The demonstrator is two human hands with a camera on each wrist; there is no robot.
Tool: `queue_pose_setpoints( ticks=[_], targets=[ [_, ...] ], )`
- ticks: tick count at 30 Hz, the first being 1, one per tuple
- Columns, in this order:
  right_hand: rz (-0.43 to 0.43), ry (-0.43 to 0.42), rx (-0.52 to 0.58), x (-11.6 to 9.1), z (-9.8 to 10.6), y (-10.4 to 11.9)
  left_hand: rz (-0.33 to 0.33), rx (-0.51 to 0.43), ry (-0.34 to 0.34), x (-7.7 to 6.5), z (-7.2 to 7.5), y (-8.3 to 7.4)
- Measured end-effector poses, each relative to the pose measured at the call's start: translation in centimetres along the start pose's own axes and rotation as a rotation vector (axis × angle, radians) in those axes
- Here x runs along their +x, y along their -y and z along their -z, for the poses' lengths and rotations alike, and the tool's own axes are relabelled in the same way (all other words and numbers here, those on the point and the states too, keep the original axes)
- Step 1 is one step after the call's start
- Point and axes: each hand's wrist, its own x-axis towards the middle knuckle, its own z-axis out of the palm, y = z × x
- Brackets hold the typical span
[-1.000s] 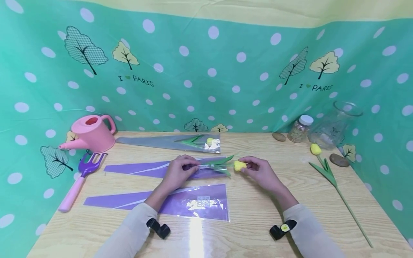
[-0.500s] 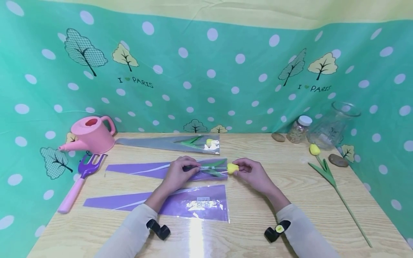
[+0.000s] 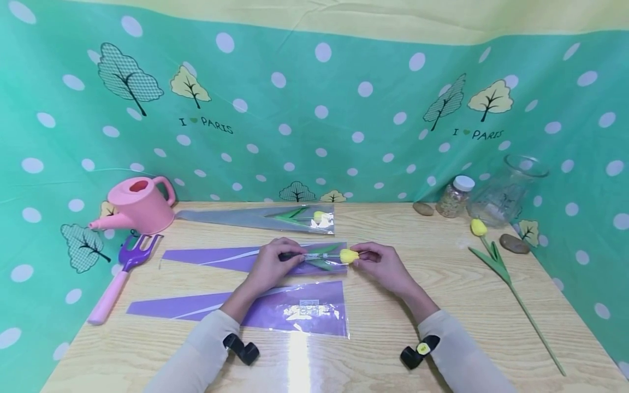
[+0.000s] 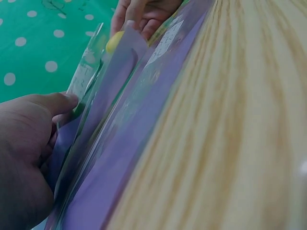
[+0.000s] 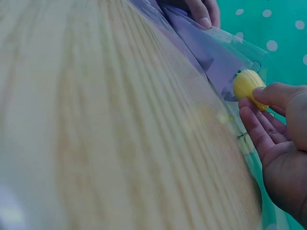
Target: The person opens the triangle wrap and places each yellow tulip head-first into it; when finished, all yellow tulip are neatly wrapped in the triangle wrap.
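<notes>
Cloth-walled booth; dotted green curtain behind and beside wood-grain table

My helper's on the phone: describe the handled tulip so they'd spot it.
On the wooden table, find the middle sleeve of three, a purple one. At its wide end, the right hand pinches the tulip by its yellow head. Only this one is in hand; the loose tulip and the far sleeved tulip lie untouched.

The right hand pinches a yellow flower at the wide end of a see-through purple bag. Farther up, the left hand touches the bag's edge. The stripy tabletop takes up the most room, and a green cloth with white dots is behind.
</notes>
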Motion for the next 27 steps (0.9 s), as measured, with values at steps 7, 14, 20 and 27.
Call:
queue_pose_setpoints(
  ticks=[7, 14, 20, 27],
  targets=[
    [-0.025, -0.005, 0.050, 0.0, -0.4, 0.1, -0.002, 0.006, -0.009, 0.0, -0.1, 0.1],
    [-0.053, 0.015, 0.091, 0.5, -0.9, -0.1, 0.000, -0.001, -0.017, -0.1, 0.0, -0.1],
    [-0.038, -0.013, 0.023, 1.1, -1.6, 0.1, 0.015, -0.014, -0.010, 0.1, 0.2, -0.1],
    [0.005, 0.005, 0.058, 2.3, -2.4, 0.5, 0.008, -0.022, -0.022, 0.4, 0.7, -0.3]
  ],
)
